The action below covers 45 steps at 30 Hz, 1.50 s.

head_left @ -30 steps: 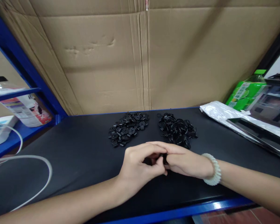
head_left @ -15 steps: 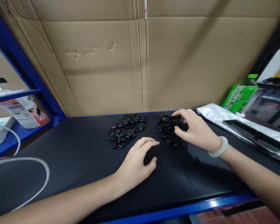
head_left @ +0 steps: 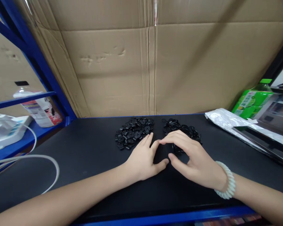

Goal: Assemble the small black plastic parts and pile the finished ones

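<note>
Two heaps of small black plastic parts lie on the black table top [head_left: 85,150]: a left pile [head_left: 134,135] of chunky pieces and a right pile [head_left: 182,131] of thinner ones. My left hand [head_left: 143,158] lies flat and open on the table, its fingertips just short of the left pile. My right hand [head_left: 190,158], with a white bead bracelet [head_left: 226,185] on the wrist, arches over the near edge of the right pile. Its fingers are curved and apart from the thumb, with black pieces showing beneath them. The index fingertips of both hands nearly meet.
A cardboard wall [head_left: 155,69] backs the table. A white cable [head_left: 37,160] loops at the left, beside a blue shelf frame [head_left: 37,66] holding a bottle [head_left: 41,108]. At the right lie a silvery bag [head_left: 228,121], a dark tablet [head_left: 264,141] and a green bottle [head_left: 252,100].
My right hand left the left hand, reached into the right pile, and has now drawn back to that pile's near edge. My left hand opened flat and slid forward.
</note>
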Motion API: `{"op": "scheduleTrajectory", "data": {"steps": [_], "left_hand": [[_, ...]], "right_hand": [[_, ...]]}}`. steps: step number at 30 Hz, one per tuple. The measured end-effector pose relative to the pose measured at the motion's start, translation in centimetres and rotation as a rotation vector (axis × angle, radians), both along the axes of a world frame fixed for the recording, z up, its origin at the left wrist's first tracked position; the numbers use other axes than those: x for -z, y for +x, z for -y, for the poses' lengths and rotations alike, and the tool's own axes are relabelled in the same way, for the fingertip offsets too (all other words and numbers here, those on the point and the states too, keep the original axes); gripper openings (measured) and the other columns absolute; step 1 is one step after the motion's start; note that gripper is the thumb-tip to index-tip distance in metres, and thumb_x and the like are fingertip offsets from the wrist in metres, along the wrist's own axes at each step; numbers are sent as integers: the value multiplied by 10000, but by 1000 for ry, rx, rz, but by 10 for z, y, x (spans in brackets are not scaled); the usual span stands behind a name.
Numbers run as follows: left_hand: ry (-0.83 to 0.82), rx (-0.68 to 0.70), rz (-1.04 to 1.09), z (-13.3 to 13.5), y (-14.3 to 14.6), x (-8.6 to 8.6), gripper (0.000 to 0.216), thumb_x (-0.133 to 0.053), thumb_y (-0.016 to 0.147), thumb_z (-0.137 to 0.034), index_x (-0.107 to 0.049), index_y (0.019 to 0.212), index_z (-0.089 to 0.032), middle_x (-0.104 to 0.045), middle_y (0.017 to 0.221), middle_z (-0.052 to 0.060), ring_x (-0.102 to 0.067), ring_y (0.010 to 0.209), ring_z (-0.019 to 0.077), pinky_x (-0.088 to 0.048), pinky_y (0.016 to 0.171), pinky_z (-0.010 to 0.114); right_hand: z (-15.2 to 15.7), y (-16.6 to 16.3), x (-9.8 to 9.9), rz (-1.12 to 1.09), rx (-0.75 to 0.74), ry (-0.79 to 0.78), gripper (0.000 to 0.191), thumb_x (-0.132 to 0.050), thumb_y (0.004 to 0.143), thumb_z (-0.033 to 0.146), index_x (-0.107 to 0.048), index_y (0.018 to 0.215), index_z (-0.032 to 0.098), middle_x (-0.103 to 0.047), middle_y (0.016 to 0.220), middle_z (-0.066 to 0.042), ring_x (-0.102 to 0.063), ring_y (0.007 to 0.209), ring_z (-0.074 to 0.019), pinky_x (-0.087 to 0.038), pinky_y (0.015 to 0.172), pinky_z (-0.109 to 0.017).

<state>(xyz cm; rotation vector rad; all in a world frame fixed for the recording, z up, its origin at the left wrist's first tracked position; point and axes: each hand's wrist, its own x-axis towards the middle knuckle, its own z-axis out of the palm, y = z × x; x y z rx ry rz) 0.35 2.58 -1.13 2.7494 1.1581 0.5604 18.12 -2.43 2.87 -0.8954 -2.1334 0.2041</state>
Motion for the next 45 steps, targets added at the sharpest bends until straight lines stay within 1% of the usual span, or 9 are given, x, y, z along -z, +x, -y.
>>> {"op": "scheduleTrajectory", "data": {"steps": [8,15,22,27,31,34,37,41,45], "left_hand": [[30,-74,-31,0,0,2,767,-553,747,-542,-400,1318,-54,-382,1390,244,-170,1346,433,-276,1032,580],[80,-11,56,3,-3,2,674,-614,725,-387,-406,1302,-106,-465,1290,180,-401,1219,346,-368,998,492],[-20,-17,171,1,-7,-5,260,-653,765,-244,-655,1013,-167,-602,784,48,-546,839,231,-488,757,356],[-145,-12,303,4,-7,-14,215,-640,753,-154,-676,961,-198,-597,760,14,-572,758,182,-471,729,315],[-239,-17,555,12,-5,-18,193,-603,802,-216,-635,989,-178,-595,757,0,-583,719,147,-478,698,274],[-291,-11,719,17,-4,-19,169,-591,811,-227,-623,963,-158,-587,721,-9,-584,694,131,-490,690,257],[-325,15,796,20,-4,-20,154,-578,818,-211,-608,960,-159,-592,744,-7,-591,705,126,-502,673,243],[-324,26,811,23,-4,-19,159,-572,823,-182,-572,982,-183,-604,811,-5,-604,750,123,-509,667,224],[-258,75,749,26,-4,-18,199,-597,799,-146,-573,990,-196,-617,908,14,-604,832,139,-520,685,227]], "right_hand": [[-5,0,3,-123,41,-239,255,-500,752,41,-623,935,170,-636,883,-26,-567,821,-147,-454,772,-294],[4,-10,8,-69,-57,-432,247,-475,704,19,-646,804,166,-628,726,2,-550,661,-118,-443,635,-241],[1,-8,18,-1,-76,-609,202,-475,702,65,-648,712,168,-588,619,12,-509,552,-104,-391,533,-224],[-9,-3,22,-226,-83,-769,102,-491,695,86,-548,718,167,-533,652,20,-490,573,-98,-393,522,-220],[-11,-3,20,-550,-146,-982,150,-505,720,146,-367,727,204,-480,653,52,-484,541,-91,-397,487,-220],[-10,-5,17,-662,-222,-1125,160,-516,767,229,-358,769,209,-514,732,32,-535,610,-116,-447,528,-258],[-12,-4,17,-615,-285,-1060,90,-492,796,240,-430,762,185,-542,771,-6,-545,714,-141,-479,641,-316],[-17,0,17,-492,-169,-824,95,-488,793,191,-506,706,157,-553,730,-19,-530,717,-140,-448,720,-327],[-15,-2,17,-669,-257,-1031,163,-563,806,282,-501,908,171,-553,798,-14,-578,737,-153,-473,651,-313]]}}
